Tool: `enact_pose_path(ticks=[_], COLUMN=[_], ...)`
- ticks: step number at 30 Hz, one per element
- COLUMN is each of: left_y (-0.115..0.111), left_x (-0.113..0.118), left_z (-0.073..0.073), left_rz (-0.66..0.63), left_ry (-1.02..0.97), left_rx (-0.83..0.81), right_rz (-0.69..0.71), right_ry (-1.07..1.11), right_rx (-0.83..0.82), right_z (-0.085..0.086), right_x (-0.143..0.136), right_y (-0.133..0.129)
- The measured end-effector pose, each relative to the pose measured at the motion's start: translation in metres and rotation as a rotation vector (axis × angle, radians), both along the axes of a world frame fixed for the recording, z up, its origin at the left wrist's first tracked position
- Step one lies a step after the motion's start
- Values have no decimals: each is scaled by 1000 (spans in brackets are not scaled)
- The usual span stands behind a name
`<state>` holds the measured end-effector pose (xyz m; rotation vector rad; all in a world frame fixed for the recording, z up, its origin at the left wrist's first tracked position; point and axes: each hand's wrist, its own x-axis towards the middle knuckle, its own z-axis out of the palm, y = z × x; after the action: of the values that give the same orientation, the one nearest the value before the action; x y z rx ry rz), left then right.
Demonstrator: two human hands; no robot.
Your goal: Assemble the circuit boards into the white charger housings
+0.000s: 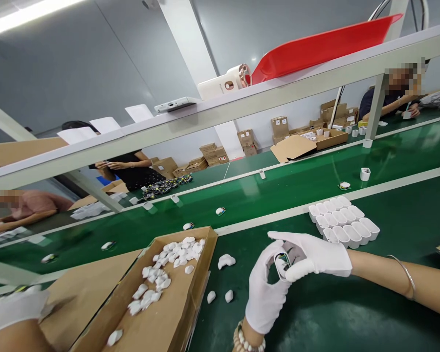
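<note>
My left hand (267, 288), in a white glove with a beaded bracelet below it, grips a small white housing (281, 264) from the left. From the right, my right hand (311, 254), also gloved, has its thumb and fingers on the same housing. A green circuit board and wires show in the opening of the housing. Left of my hands, a few loose white pieces (226, 261) lie on the dark green table (220, 322). Rows of white oval cups (346, 222) stand behind my right hand.
An open cardboard box (168, 313) with white pieces is at left, beside another person's gloved hand (16, 310). Small boards (220, 211) lie on the green conveyor (278, 190). A shelf (242, 100) crosses above, bearing a red tray (322, 46). People sit beyond.
</note>
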<state>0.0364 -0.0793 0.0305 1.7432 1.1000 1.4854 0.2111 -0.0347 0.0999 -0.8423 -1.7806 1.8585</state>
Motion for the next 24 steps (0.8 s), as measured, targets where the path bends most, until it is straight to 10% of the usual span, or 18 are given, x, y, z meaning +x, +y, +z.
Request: enact_pose_path(ticks=[10,24], left_y=[2,-3], left_x=[2,0], left_z=[-2,12], left_rz=[63,77], left_ry=[196,448], left_rx=[151,148], right_rz=[-131,7], right_ry=[8,-184], right_rx=[58,825], right_z=[-7,6], right_x=[-3,20], right_y=[0,9])
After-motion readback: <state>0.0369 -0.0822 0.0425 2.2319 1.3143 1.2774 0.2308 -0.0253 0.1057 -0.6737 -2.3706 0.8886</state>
